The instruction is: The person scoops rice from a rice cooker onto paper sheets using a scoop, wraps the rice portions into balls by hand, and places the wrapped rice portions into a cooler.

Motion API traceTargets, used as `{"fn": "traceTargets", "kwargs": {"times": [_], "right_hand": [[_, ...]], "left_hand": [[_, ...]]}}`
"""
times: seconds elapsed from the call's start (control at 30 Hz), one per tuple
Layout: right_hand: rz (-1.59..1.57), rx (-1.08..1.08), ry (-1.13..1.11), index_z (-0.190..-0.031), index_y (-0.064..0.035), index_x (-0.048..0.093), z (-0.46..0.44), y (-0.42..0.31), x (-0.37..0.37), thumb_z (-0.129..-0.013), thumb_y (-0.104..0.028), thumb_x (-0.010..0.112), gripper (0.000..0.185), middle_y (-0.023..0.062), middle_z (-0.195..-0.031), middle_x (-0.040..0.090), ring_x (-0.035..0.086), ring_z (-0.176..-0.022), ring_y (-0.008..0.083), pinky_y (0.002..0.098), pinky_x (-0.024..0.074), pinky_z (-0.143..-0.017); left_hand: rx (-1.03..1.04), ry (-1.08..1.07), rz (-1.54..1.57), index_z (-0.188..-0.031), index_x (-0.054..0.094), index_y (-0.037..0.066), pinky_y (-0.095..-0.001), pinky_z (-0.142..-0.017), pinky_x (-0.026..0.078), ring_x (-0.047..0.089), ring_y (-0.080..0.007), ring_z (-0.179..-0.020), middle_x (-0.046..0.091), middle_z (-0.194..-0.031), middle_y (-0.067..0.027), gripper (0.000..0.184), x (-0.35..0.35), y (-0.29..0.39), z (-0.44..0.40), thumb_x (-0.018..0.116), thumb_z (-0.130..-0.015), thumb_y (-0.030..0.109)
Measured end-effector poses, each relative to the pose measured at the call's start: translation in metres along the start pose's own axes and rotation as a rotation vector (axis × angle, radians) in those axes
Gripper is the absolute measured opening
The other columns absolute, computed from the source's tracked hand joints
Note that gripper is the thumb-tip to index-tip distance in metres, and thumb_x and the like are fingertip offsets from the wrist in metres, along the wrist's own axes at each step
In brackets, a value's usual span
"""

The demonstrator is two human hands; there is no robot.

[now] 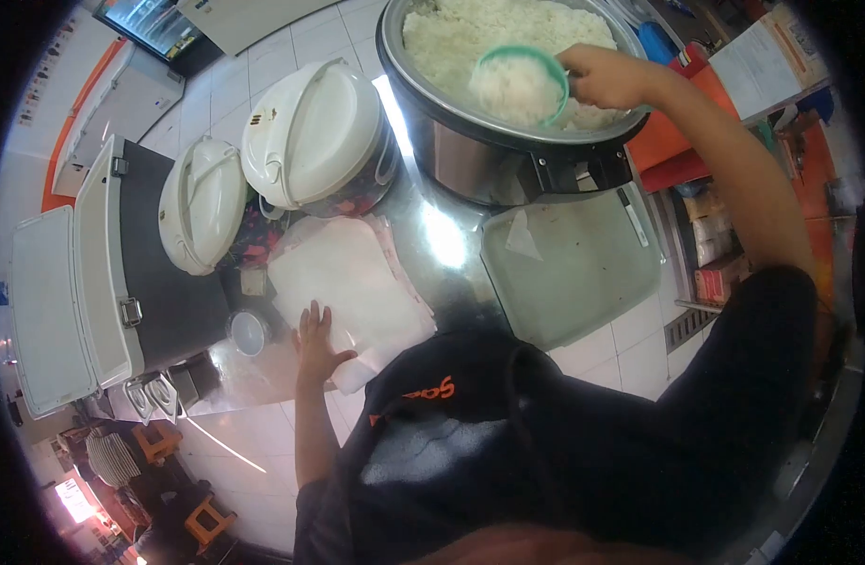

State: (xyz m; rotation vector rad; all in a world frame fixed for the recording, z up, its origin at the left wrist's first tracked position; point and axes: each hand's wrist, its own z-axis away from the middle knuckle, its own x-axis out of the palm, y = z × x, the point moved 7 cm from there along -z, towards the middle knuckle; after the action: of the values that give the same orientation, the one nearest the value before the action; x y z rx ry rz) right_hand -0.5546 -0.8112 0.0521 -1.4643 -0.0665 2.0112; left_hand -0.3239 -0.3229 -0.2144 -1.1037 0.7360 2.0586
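Observation:
My right hand (604, 77) grips a green bowl (557, 71) by its edge, tilted over the large rice cooker (470, 155). White rice (515, 91) fills the bowl, and more cooked rice (442, 33) fills the cooker's metal pot. My left hand (316, 347) rests with fingers spread on the near left edge of a stack of white paper sheets (343, 273), which has pinkish edges. A small round translucent cup (250, 333) stands just left of that hand.
Two white-lidded food containers (310, 132) (202, 205) stand behind the paper. A grey-green tray (573, 268) with a marker (632, 217) lies right of it. On the left is a dark cooler box (164, 264) with its pale lid (51, 311) swung open. Orange stools (209, 523) are at lower left.

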Motion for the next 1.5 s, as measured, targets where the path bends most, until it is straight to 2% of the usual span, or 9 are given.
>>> {"fn": "traceTargets", "kwargs": {"times": [0.1,0.4,0.67,0.87,0.93,1.03,1.1,1.2,1.5], "right_hand": [[-0.368,0.232,0.075,-0.101,0.0017,0.059,0.013,0.032,-0.011,-0.086,-0.010,0.054,0.019,0.0051,-0.068,0.054,0.047,-0.044,0.0100,0.0266,0.0368,-0.037],[-0.470,0.249,0.118,-0.097,-0.0023,0.056,0.027,0.008,-0.009,-0.092,-0.017,0.056,0.016,0.0020,-0.065,0.053,0.046,-0.043,0.0087,0.0257,0.0368,-0.039],[-1.094,0.120,0.221,-0.108,-0.0037,0.053,0.047,-0.114,0.054,-0.095,-0.015,0.054,0.017,0.0041,-0.070,0.054,0.046,-0.048,0.0089,0.0236,0.0381,-0.040],[-0.999,0.058,-0.047,-0.110,-0.0027,0.058,-0.012,-0.190,0.253,-0.095,-0.009,0.055,0.017,0.0029,-0.072,0.056,0.051,-0.052,0.0102,0.0260,0.0412,-0.046],[-0.890,0.234,-0.025,-0.126,-0.0026,0.052,-0.040,-0.212,0.313,-0.092,-0.005,0.053,0.034,0.0033,-0.071,0.055,0.050,-0.053,0.0118,0.0280,0.0421,-0.049],[-0.666,0.045,0.263,-0.135,-0.0121,0.054,-0.075,-0.251,0.351,-0.091,-0.006,0.055,0.045,0.0142,-0.085,0.061,0.062,-0.075,0.0203,0.0374,0.0504,-0.059],[-0.010,-0.085,0.408,-0.145,-0.0228,0.046,-0.086,-0.274,0.360,-0.085,-0.005,0.061,0.065,0.0166,-0.097,0.058,0.060,-0.088,0.0295,0.0439,0.0527,-0.073],[0.278,-0.140,0.266,-0.146,-0.0256,0.043,-0.093,-0.287,0.397,-0.078,-0.009,0.067,0.074,0.0147,-0.104,0.055,0.058,-0.088,0.0346,0.0452,0.0529,-0.078],[-0.001,-0.059,0.288,-0.123,-0.0130,0.065,-0.155,-0.308,0.388,-0.064,-0.035,0.085,0.066,0.0139,-0.116,0.053,0.062,-0.099,0.0324,0.0404,0.0529,-0.083]], "left_hand": [[0.002,-0.010,0.002,-0.152,0.031,0.011,-0.0638,-0.115,0.015,0.015,-0.0336,-0.149,0.015,-0.163,-0.0127,0.115,0.005,-0.006,0.001,0.089,-0.057,0.040],[0.026,0.029,0.022,-0.154,0.029,0.017,-0.0631,-0.116,0.012,0.012,-0.0305,-0.150,0.013,-0.164,-0.0087,0.117,0.010,-0.017,0.001,0.088,-0.057,0.044],[0.151,0.229,0.102,-0.154,0.027,0.018,-0.0612,-0.117,0.012,0.015,-0.0260,-0.150,0.018,-0.163,-0.0070,0.115,0.027,-0.041,-0.003,0.084,-0.060,0.054],[0.225,0.283,0.157,-0.152,0.031,0.015,-0.0576,-0.120,0.011,0.019,-0.0250,-0.149,0.024,-0.161,-0.0063,0.113,0.022,-0.060,0.004,0.083,-0.060,0.053],[0.259,0.274,0.118,-0.151,0.032,0.014,-0.0571,-0.120,0.012,0.019,-0.0244,-0.149,0.025,-0.161,-0.0058,0.112,0.020,-0.059,-0.004,0.083,-0.060,0.053],[0.272,0.295,0.194,-0.153,0.024,0.014,-0.0596,-0.119,0.013,0.023,-0.0250,-0.148,0.028,-0.159,-0.0083,0.122,0.015,-0.066,-0.010,0.084,-0.057,0.058],[0.260,0.299,0.248,-0.153,0.022,0.014,-0.0598,-0.118,0.014,0.025,-0.0257,-0.147,0.031,-0.158,-0.0094,0.124,0.016,-0.070,-0.013,0.085,-0.055,0.057],[0.267,0.338,0.303,-0.153,0.020,0.015,-0.0601,-0.118,0.015,0.029,-0.0273,-0.145,0.035,-0.154,-0.0127,0.128,0.019,-0.072,-0.009,0.087,-0.052,0.055],[0.272,0.392,0.318,-0.153,0.020,0.016,-0.0556,-0.119,0.016,0.036,-0.0275,-0.142,0.038,-0.151,-0.0174,0.127,0.011,-0.076,-0.010,0.087,-0.053,0.055]]}}
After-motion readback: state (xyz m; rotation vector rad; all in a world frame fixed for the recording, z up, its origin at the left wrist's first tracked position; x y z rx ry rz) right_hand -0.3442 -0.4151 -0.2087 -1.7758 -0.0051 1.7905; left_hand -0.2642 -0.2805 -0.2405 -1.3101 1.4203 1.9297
